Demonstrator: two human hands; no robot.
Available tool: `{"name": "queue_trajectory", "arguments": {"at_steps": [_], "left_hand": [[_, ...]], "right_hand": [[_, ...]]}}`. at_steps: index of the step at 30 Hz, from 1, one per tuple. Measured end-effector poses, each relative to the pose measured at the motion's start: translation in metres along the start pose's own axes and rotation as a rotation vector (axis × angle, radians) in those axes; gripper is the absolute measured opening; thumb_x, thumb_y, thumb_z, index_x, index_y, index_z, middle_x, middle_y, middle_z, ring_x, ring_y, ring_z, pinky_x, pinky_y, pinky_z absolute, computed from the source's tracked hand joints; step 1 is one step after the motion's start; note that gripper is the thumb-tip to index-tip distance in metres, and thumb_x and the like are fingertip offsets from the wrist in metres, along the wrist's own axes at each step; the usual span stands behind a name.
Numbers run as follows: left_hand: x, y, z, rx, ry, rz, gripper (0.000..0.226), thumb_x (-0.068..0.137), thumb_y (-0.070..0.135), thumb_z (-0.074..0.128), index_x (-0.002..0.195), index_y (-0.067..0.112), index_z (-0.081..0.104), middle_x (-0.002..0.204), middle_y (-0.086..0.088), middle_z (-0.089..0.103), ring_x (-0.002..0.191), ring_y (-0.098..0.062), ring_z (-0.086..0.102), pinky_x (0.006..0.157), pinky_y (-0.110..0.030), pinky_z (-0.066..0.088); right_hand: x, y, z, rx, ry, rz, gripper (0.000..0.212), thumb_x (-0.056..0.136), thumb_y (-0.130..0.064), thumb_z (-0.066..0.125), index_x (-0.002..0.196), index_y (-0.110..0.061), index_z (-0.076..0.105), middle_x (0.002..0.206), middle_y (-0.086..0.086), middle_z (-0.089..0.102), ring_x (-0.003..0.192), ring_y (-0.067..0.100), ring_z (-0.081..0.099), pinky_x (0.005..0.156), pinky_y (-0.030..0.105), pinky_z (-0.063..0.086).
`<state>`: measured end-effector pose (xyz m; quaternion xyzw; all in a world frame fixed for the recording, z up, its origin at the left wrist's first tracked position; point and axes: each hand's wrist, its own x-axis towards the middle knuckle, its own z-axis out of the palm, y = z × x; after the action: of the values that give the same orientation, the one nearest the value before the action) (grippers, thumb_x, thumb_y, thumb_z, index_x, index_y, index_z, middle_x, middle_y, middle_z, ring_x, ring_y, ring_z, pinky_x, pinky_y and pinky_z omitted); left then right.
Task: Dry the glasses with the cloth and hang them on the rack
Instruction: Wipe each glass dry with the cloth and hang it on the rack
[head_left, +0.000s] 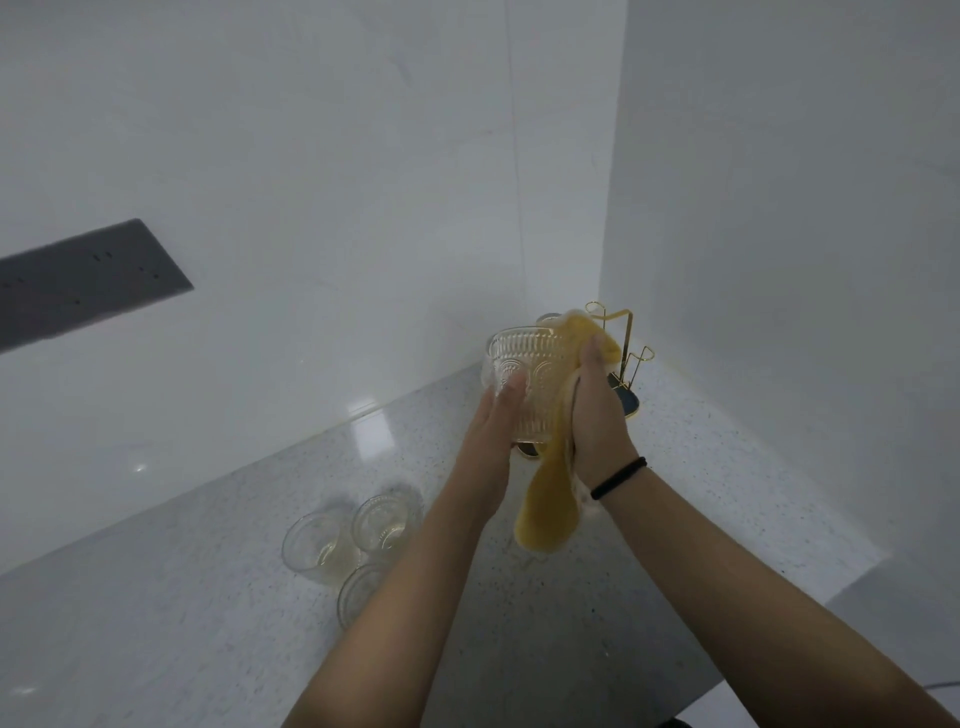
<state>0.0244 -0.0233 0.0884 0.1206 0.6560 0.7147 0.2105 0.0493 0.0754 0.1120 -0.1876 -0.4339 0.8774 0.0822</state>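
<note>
White walls meet in a corner above the speckled countertop (218, 613), and I take the gold wire rack (631, 358) standing in that corner as my landmark. My left hand (493, 431) lays straight fingers along the side of a ribbed glass (530, 374) held up just in front of the rack, while my right hand (597, 415), a black band (618, 477) at its wrist, curls round the yellow cloth (550, 499), pressing it to the glass. Three more glasses (358, 540) stand grouped on the countertop, well apart from the rack, on its left and nearer me.
</note>
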Motion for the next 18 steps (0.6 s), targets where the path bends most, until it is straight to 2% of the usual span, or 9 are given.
{"name": "queue_trajectory", "arguments": {"at_steps": [2, 4, 5, 7, 8, 10, 12, 15, 18], "left_hand": [[0.0, 0.001, 0.0, 0.083, 0.06, 0.028, 0.06, 0.091, 0.059, 0.042, 0.138, 0.022, 0.04, 0.116, 0.009, 0.06, 0.1, -0.002, 0.061, 0.085, -0.017, 0.049], [-0.002, 0.006, 0.003, 0.172, 0.091, 0.038, 0.063, 0.092, 0.055, 0.041, 0.143, 0.02, 0.031, 0.109, 0.019, 0.052, 0.092, 0.009, 0.053, 0.071, -0.006, 0.046], [-0.003, 0.008, 0.004, 0.189, 0.083, 0.041, 0.068, 0.088, 0.057, 0.044, 0.143, 0.018, 0.031, 0.108, 0.019, 0.052, 0.089, 0.009, 0.054, 0.066, -0.007, 0.047], [-0.003, 0.01, 0.005, 0.121, 0.08, 0.035, 0.074, 0.078, 0.058, 0.056, 0.137, 0.016, 0.041, 0.109, 0.01, 0.061, 0.089, -0.002, 0.063, 0.068, -0.015, 0.053], [-0.002, 0.009, 0.003, 0.064, 0.068, 0.029, 0.065, 0.08, 0.056, 0.061, 0.13, 0.017, 0.049, 0.107, 0.004, 0.067, 0.09, -0.011, 0.067, 0.072, -0.024, 0.057], [0.0, 0.005, 0.001, -0.027, 0.025, 0.024, 0.045, 0.086, 0.052, 0.058, 0.116, 0.02, 0.06, 0.106, -0.006, 0.071, 0.092, -0.023, 0.069, 0.082, -0.04, 0.056], [0.0, 0.003, -0.001, -0.019, -0.003, 0.006, 0.046, 0.087, 0.058, 0.051, 0.117, 0.025, 0.06, 0.113, -0.005, 0.07, 0.101, -0.022, 0.068, 0.09, -0.042, 0.053], [-0.001, 0.004, -0.002, 0.097, 0.023, 0.048, 0.055, 0.089, 0.059, 0.041, 0.133, 0.027, 0.043, 0.12, 0.005, 0.061, 0.107, -0.009, 0.063, 0.084, -0.019, 0.051], [-0.002, 0.006, -0.001, 0.146, 0.063, 0.047, 0.05, 0.098, 0.043, 0.039, 0.142, 0.023, 0.024, 0.11, 0.014, 0.052, 0.081, 0.013, 0.058, 0.062, -0.004, 0.047]], "right_hand": [[-0.002, 0.005, 0.002, 0.0, -0.009, -0.012, 0.048, 0.094, -0.053, 0.02, 0.096, -0.022, 0.056, 0.093, 0.001, 0.065, 0.085, 0.018, 0.064, 0.074, 0.034, 0.054], [-0.004, 0.011, 0.007, 0.023, 0.004, -0.054, 0.053, 0.092, -0.057, 0.025, 0.113, -0.018, 0.054, 0.103, 0.005, 0.065, 0.092, 0.022, 0.065, 0.071, 0.033, 0.057], [-0.003, 0.015, 0.008, 0.026, 0.016, -0.061, 0.059, 0.088, -0.061, 0.03, 0.122, -0.017, 0.05, 0.11, 0.007, 0.064, 0.099, 0.026, 0.064, 0.074, 0.035, 0.057], [-0.002, 0.017, 0.008, 0.012, 0.014, -0.048, 0.064, 0.085, -0.064, 0.034, 0.126, -0.017, 0.048, 0.113, 0.008, 0.063, 0.103, 0.027, 0.064, 0.079, 0.039, 0.055], [-0.002, 0.015, 0.007, 0.008, 0.005, -0.03, 0.06, 0.088, -0.062, 0.03, 0.121, -0.017, 0.052, 0.108, 0.007, 0.065, 0.098, 0.025, 0.065, 0.08, 0.039, 0.055], [0.0, 0.007, 0.004, -0.019, -0.001, -0.01, 0.057, 0.093, -0.057, 0.023, 0.112, -0.016, 0.058, 0.102, 0.007, 0.068, 0.092, 0.024, 0.067, 0.083, 0.042, 0.054], [0.002, 0.002, 0.0, -0.021, 0.009, -0.024, 0.055, 0.094, -0.055, 0.021, 0.11, -0.017, 0.058, 0.104, 0.008, 0.066, 0.095, 0.024, 0.065, 0.089, 0.044, 0.052], [0.001, 0.006, -0.001, -0.023, -0.026, -0.022, 0.051, 0.095, -0.051, 0.018, 0.104, -0.018, 0.055, 0.096, 0.001, 0.064, 0.085, 0.017, 0.064, 0.076, 0.033, 0.054], [-0.004, 0.018, 0.009, -0.047, -0.016, -0.039, 0.065, 0.086, -0.062, 0.029, 0.128, -0.014, 0.042, 0.12, 0.009, 0.058, 0.1, 0.024, 0.06, 0.077, 0.034, 0.054]]}}
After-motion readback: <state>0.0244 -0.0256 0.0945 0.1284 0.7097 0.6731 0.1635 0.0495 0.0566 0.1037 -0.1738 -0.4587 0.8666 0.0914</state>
